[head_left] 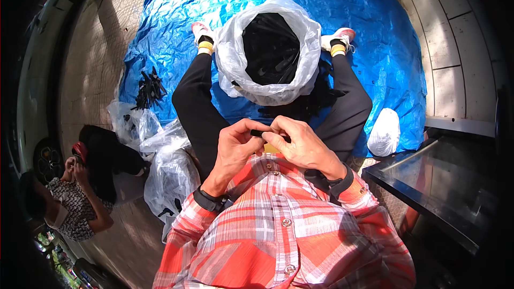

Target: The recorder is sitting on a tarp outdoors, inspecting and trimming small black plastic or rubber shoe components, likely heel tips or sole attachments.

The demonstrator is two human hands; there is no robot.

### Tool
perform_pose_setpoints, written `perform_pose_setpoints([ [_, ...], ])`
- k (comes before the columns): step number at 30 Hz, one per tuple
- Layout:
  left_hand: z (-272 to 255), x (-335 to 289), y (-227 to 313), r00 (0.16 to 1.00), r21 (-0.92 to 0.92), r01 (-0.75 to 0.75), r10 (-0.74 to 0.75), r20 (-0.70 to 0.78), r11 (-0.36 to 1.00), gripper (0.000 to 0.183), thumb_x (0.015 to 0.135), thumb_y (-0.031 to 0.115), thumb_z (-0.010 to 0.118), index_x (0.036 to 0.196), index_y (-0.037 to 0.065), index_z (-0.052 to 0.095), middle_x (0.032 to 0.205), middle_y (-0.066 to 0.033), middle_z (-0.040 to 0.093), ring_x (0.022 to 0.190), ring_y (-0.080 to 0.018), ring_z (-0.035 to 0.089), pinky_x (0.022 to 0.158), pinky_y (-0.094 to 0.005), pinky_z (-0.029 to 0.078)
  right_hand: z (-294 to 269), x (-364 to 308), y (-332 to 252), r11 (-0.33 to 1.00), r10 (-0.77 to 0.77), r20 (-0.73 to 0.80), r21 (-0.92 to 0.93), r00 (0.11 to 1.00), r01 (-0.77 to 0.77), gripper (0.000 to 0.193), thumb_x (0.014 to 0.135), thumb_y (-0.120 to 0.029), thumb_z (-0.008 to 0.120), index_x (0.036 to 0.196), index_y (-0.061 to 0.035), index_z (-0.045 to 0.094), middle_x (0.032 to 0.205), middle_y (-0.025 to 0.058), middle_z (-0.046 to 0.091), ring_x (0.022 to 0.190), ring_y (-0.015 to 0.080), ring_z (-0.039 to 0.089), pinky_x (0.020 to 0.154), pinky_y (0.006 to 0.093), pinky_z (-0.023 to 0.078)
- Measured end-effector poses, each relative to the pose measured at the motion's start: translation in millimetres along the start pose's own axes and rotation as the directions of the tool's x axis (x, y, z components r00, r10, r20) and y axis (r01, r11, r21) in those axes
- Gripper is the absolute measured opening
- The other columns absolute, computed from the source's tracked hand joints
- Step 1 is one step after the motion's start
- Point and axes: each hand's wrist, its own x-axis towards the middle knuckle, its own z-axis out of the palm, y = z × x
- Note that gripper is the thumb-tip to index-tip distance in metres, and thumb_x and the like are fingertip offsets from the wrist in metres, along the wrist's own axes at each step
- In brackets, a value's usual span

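In front of my chest, my left hand [239, 143] and my right hand [301, 142] meet around a small black elongated piece [256, 133]. Fingers and thumbs of both are closed on it, and much of the piece is hidden by them. Its exact kind cannot be made out. Beyond the hands, between my legs, stands a white translucent plastic bag [227, 69] with its mouth rolled wide. Many slim black pieces [270, 48] fill it. More dark pieces [305, 101] lie on the sheet just on the near side of the bag, partly in shadow.
A crinkled blue tarp [393, 59] covers the ground. A loose heap of black pieces [150, 90] lies at left, near clear plastic bags [170, 176]. At right are a tied white bag [384, 132] and a dark shiny low table [439, 176]. Another person [80, 203] sits at far left.
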Motion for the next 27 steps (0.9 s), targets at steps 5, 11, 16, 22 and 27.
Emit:
perform_pose_setpoints([
  [5,-6.1,11.2,-1.3,0.961,0.487,-0.268,0.2,0.189,0.831,0.023,0.081,-0.005,0.052,0.104,-0.002,0.058,0.093,-0.0054,0.056,0.075,-0.0079,0.054,0.064,-0.0201,0.044,-8.6,7.0,21.8,0.816,0.241,0.344,0.435,0.908,-0.381,0.024,0.087,-0.025,0.057,0.08,-0.0021,0.054,0.065,-0.0023,0.048,0.058,0.0047,0.045,0.051,0.0209,0.036],
  [11,-33.3,32.9,-9.3,0.98,0.089,-0.059,0.075,-0.184,0.994,0.036,0.085,0.01,0.058,0.118,0.0,0.051,0.101,-0.007,0.057,0.084,-0.0099,0.054,0.074,-0.0226,0.044,-25.6,45.5,35.0,0.554,0.232,0.0,0.822,0.973,-0.133,0.016,0.09,-0.018,0.049,0.088,-0.0023,0.052,0.072,0.0024,0.055,0.058,0.0066,0.049,0.052,0.0202,0.04],
  [16,-29.9,35.0,-18.9,0.977,-0.068,0.07,-0.083,-0.196,0.995,0.036,0.083,0.009,0.061,0.116,-0.002,0.051,0.092,-0.0061,0.06,0.074,-0.0098,0.055,0.067,-0.0213,0.045,-11.7,90.9,117.3,0.631,0.398,-0.004,0.728,0.917,-0.27,0.014,0.089,-0.014,0.049,0.087,-0.0006,0.05,0.066,0.0009,0.05,0.046,0.0026,0.035,0.04,0.0179,0.027],
  [22,-16.6,34.4,-13.2,0.995,-0.087,-0.054,0.061,0.079,0.995,0.037,0.077,0.007,0.068,0.109,-0.003,0.054,0.085,-0.0038,0.058,0.073,-0.0114,0.055,0.064,-0.0227,0.045,3.2,25.8,37.0,0.504,0.205,0.286,0.789,0.936,-0.351,0.017,0.09,-0.016,0.05,0.094,0.0008,0.05,0.072,0.0,0.05,0.05,0.0005,0.035,0.044,0.0157,0.026],
  [27,-16.8,26.6,-16.6,0.987,-0.121,0.006,0.014,0.163,0.993,0.022,0.075,0.004,0.069,0.094,-0.001,0.06,0.083,-0.0067,0.06,0.069,-0.0144,0.058,0.062,-0.0249,0.046,11.0,4.3,31.7,0.476,0.158,0.344,0.795,0.926,-0.377,0.014,0.091,-0.012,0.048,0.094,0.0008,0.048,0.077,0.0046,0.055,0.052,0.0015,0.039,0.045,0.0167,0.03],
])
